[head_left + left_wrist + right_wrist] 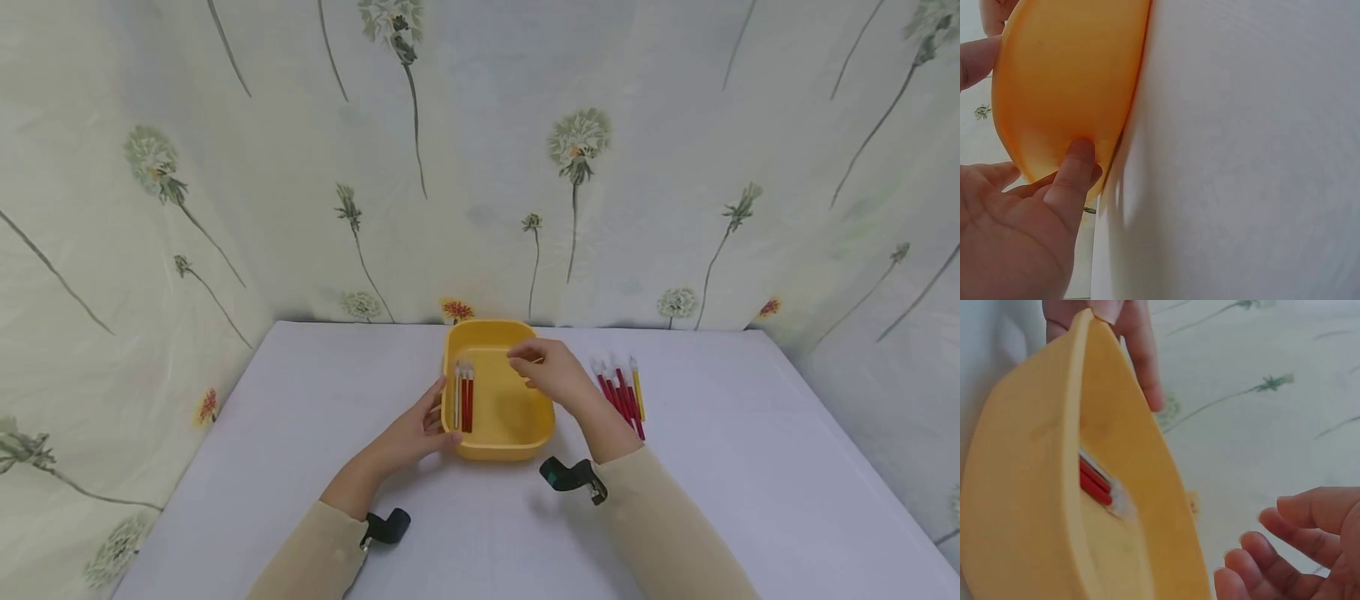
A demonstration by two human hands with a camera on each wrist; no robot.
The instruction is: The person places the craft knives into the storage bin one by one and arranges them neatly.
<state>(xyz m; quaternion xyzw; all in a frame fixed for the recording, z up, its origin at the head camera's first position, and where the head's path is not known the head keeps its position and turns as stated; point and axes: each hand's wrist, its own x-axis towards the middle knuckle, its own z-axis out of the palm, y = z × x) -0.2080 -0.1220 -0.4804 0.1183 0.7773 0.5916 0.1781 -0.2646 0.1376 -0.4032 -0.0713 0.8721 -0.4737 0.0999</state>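
A yellow plastic tray (pixel 501 421) stands on the table in the middle of the head view. My left hand (pixel 408 435) grips its near left side, thumb at the rim and fingers against the outer wall (pixel 1063 81). Inside, along the left wall, lie three slim paintbrushes (pixel 467 402), two red-handled and one whitish, their pale tips pointing away from me. My right hand (pixel 553 372) hovers over the tray's right side. Its fingers (pixel 1266 550) are loosely bent, with nothing between them in the right wrist view.
To the right of the tray, a loose bundle of red-handled paintbrushes (pixel 621 398) lies on the white tabletop (pixel 750 467), along with a yellow-handled one (pixel 638 392). Behind the table's far edge hangs a pale curtain (pixel 480 167) printed with dandelions. Each wrist wears a small black camera.
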